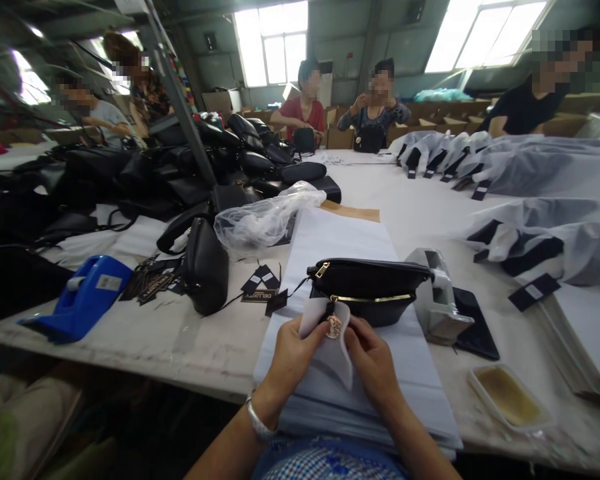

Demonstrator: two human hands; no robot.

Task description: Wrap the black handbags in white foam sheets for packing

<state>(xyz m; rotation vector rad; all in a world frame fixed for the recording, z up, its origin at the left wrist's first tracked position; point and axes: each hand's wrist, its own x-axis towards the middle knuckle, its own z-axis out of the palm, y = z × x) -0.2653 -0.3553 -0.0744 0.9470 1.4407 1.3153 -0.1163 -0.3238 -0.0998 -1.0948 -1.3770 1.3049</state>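
A black handbag [375, 283] with gold zips stands on a stack of white paper sheets [405, 373] in front of me. A round gold-coloured charm [334, 327] hangs at its front, with a piece of white tissue paper [337, 363] behind and around it. My left hand [295, 350] pinches the charm and the paper's left side between thumb and fingers. On the other side, my right hand [370, 357] has its fingers closed on the paper's right edge. Black hang tags [276, 303] lie left of the bag, one joined to it by a cord.
A blue tape dispenser [87, 293] and another black bag [205, 267] stand at left, before a large pile of black bags. To the right are a grey tape dispenser [437, 300], a dark phone-like slab [473, 323], a shallow plastic dish [510, 397] and plastic-wrapped bags [530, 160]. Several co-workers surround the table.
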